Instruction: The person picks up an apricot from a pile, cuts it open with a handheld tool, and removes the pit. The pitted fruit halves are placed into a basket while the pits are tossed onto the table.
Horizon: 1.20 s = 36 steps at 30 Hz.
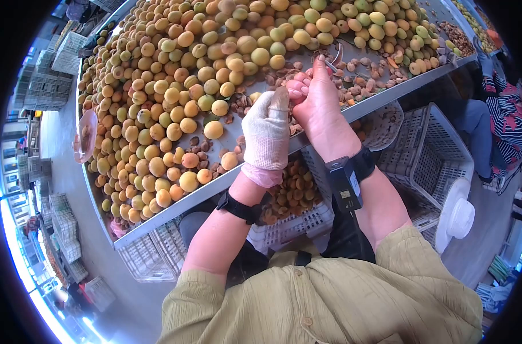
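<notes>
My left hand (267,126), in a white knit glove with a brown-stained tip, is closed at the table's near edge. Whatever it holds is hidden behind the glove. Right beside it, my bare right hand (321,106) has its fingers curled and its thumb pointing away from me. A tool with curved metal prongs (338,54) and a reddish part sticks out past that hand; the rest of it is covered. Around both hands lie brown apricot pits (358,86) and scraps. A big heap of yellow-orange apricots (175,86) spreads beyond them.
The metal table's raised rim (175,213) runs before me. Below it, a crate (289,226) holds apricot halves. Another plastic crate (424,152) stands at right with a white hat (458,215) against it. A person in patterned clothing (507,120) sits at far right. Crates (63,221) line the left.
</notes>
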Tool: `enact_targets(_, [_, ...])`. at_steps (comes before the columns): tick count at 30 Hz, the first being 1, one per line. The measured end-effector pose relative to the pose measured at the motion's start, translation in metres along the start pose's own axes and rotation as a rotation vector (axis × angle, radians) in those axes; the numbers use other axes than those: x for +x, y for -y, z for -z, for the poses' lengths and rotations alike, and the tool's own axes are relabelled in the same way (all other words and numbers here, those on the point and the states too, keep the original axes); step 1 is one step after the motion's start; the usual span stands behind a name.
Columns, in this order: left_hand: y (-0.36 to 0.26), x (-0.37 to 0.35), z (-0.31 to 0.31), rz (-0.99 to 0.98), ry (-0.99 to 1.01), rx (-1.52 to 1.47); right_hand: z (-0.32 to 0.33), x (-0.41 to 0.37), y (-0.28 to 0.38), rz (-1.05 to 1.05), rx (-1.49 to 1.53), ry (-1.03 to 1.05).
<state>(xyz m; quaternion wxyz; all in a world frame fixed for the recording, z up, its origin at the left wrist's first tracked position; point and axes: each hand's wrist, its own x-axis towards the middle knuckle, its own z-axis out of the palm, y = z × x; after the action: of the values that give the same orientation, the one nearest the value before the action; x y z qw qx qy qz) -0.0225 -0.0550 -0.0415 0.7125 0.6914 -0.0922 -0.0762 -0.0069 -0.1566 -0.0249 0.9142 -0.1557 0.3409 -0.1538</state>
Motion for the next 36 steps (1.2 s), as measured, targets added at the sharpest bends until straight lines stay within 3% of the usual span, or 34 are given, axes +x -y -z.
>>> enact_targets(2, [-0.001,0.001,0.002,0.0,0.001,0.008,0.0,-0.004,-0.004,0.038,-0.004,0.054])
enact_targets(3, [-0.001,0.005,0.004,0.156,-0.016,-0.076,-0.003,-0.008,-0.006,0.038,-0.002,0.053])
enact_targets(6, [-0.001,0.017,0.008,0.471,-0.047,-0.285,-0.012,-0.021,-0.015,0.416,-0.299,0.32])
enact_targets(8, [-0.003,0.019,0.012,0.71,-0.028,-0.411,-0.014,-0.021,-0.015,0.342,-0.231,0.308])
enact_targets(11, [-0.019,0.019,0.02,0.722,0.124,-0.356,-0.019,-0.002,-0.004,0.163,0.092,0.157])
enact_targets(13, [-0.022,0.02,0.026,0.744,0.206,-0.354,-0.017,-0.001,0.006,0.183,0.106,0.187])
enact_targets(15, [-0.027,0.023,0.033,0.839,0.197,-0.519,-0.012,-0.004,0.019,0.327,-0.538,0.406])
enact_targets(16, [-0.025,0.026,0.038,0.825,0.186,-0.523,-0.008,-0.008,0.024,0.286,-0.725,0.528])
enact_targets(17, [-0.025,0.027,0.04,0.822,0.179,-0.524,-0.005,-0.014,0.024,0.281,-0.726,0.534])
enact_targets(19, [-0.033,0.027,0.037,0.784,0.098,-0.439,-0.004,-0.026,0.022,0.455,-1.345,0.768])
enact_targets(20, [-0.034,0.025,0.037,0.719,0.094,-0.392,0.01,-0.011,0.005,0.637,-1.264,0.85])
enact_targets(21, [-0.027,0.025,0.035,0.699,0.048,-0.373,0.01,-0.013,0.007,0.634,-1.263,0.854])
enact_targets(23, [-0.02,0.022,0.038,0.689,0.145,-0.384,0.009,-0.019,0.014,0.633,-1.54,0.85])
enact_targets(25, [-0.026,0.019,0.034,0.699,0.137,-0.375,0.011,-0.017,0.01,0.693,-1.465,0.862])
enact_targets(27, [-0.027,0.018,0.032,0.71,0.131,-0.368,0.015,-0.016,0.008,0.894,-1.53,0.68])
enact_targets(29, [-0.021,0.019,0.036,0.692,0.17,-0.377,0.013,-0.015,0.015,0.782,-1.508,0.649])
enact_targets(31, [-0.024,0.021,0.037,0.725,0.167,-0.386,0.015,-0.009,0.021,0.734,-1.667,0.329])
enact_targets(33, [-0.022,0.023,0.035,0.677,0.097,-0.35,0.021,-0.004,0.021,0.851,-1.623,0.337])
enact_targets(35, [-0.022,0.023,0.033,0.667,0.098,-0.348,0.011,-0.022,0.022,0.565,-1.379,0.6])
enact_targets(36, [-0.022,0.023,0.032,0.659,0.104,-0.344,0.01,-0.025,0.019,0.5,-1.469,0.665])
